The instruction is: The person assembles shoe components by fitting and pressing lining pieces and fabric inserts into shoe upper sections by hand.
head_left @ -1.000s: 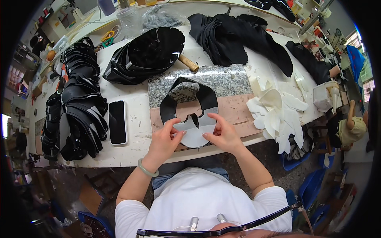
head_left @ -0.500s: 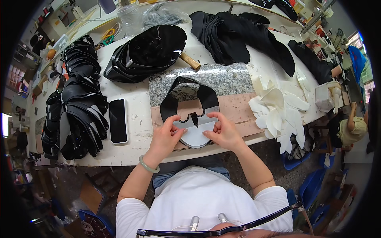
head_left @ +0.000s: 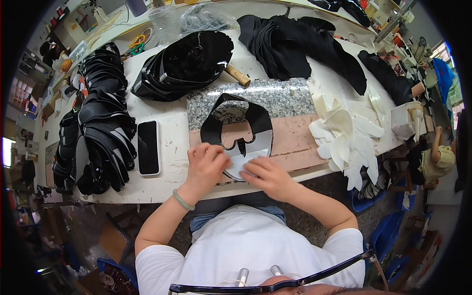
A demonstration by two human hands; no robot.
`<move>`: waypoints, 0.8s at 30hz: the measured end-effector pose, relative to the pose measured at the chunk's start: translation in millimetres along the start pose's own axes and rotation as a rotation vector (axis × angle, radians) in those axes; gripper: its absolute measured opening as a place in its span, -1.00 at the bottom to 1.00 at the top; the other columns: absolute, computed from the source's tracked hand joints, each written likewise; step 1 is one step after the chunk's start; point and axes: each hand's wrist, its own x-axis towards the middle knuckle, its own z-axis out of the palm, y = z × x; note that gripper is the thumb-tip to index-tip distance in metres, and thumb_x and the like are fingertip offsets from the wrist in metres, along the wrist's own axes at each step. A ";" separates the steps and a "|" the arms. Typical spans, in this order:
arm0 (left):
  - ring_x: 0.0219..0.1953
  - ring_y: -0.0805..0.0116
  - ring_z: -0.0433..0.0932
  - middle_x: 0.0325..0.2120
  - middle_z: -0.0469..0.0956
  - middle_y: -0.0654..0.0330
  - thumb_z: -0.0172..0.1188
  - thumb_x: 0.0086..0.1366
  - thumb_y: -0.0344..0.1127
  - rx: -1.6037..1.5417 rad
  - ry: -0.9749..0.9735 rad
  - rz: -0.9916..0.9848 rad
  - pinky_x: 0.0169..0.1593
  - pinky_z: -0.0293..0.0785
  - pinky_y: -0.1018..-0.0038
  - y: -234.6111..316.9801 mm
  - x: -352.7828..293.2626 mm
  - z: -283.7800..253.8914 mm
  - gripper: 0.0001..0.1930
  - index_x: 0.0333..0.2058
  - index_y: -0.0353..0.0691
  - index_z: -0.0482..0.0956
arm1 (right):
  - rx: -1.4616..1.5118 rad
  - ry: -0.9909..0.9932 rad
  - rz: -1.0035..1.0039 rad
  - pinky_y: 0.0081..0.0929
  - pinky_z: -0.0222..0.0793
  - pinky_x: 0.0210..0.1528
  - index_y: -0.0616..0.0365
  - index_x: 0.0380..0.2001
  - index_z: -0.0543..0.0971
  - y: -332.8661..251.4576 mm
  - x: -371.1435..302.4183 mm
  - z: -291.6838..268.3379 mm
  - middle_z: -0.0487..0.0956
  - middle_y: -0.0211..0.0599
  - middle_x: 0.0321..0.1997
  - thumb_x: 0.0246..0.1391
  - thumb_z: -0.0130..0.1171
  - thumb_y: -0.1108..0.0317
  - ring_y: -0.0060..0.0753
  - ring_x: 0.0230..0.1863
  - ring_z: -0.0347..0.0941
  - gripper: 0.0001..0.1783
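A black shoe upper [head_left: 262,117] lies opened out in a ring in front of me, with a pale grey-white lining piece [head_left: 250,153] across its near, toe end. At the left edge of this end, my left hand [head_left: 208,166] has its fingers bent and drawn together on the upper; the fingertips are partly hidden. Over the near right part of the lining, my right hand [head_left: 269,178] rests with fingers stretched out and slightly apart, pointing left. Beneath the upper are a speckled stone slab [head_left: 290,96] and a pinkish board [head_left: 295,142].
Stacked black shoe pieces [head_left: 105,123] line the left, beside a phone [head_left: 149,147]. More glossy black pieces [head_left: 184,64], a wooden-handled tool [head_left: 238,75] and black sheets [head_left: 295,42] lie beyond. White cut pieces [head_left: 346,132] and a white container [head_left: 403,120] are right. Another person [head_left: 437,160] is far right.
Both hands have shifted from pinching the lining's upper edges. The left moved slightly left; the right moved down and left, its fingers now laid over the lining.
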 end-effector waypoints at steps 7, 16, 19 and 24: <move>0.23 0.39 0.24 0.11 0.38 0.24 0.15 0.15 -0.10 0.146 -0.274 0.162 0.21 -0.02 -0.06 23.1 -29.9 -24.8 -0.53 0.04 -0.09 0.46 | 0.078 -0.124 0.087 -0.13 0.28 0.17 0.26 0.00 0.46 -2.7 -18.6 2.8 0.32 -0.10 0.22 0.04 0.06 0.34 -0.15 0.29 0.19 -0.57; 0.30 0.28 0.14 0.24 0.23 0.32 0.02 0.20 0.23 0.029 -0.416 0.148 0.25 -0.20 -0.25 2.8 -31.1 -27.8 -0.31 0.23 0.03 0.26 | -0.161 -0.181 0.288 -0.13 0.03 0.30 0.01 -0.01 0.50 -4.9 -14.3 -22.0 0.38 -0.28 0.20 0.06 0.11 0.01 -0.33 0.28 0.23 -0.52; 0.12 0.31 0.41 0.08 0.44 0.21 0.07 0.29 0.05 -0.150 -0.434 0.136 0.18 0.18 -0.02 -18.5 -12.4 -35.5 -0.42 0.22 -0.04 0.27 | -0.128 -0.171 0.379 -0.16 0.07 0.28 0.11 -0.03 0.47 -13.1 0.8 -17.9 0.34 -0.19 0.22 0.03 0.13 0.08 -0.25 0.28 0.21 -0.52; -0.37 0.55 0.55 -0.40 0.59 0.23 0.12 0.30 -0.40 -0.732 0.093 -0.400 -0.21 0.48 0.59 -40.1 67.8 -46.8 -0.67 0.02 -0.33 0.43 | -0.072 -0.205 0.412 -0.16 0.09 0.28 0.28 -0.03 0.41 -21.9 30.8 7.2 0.31 -0.03 0.21 -0.04 0.15 0.22 -0.03 0.27 0.19 -0.49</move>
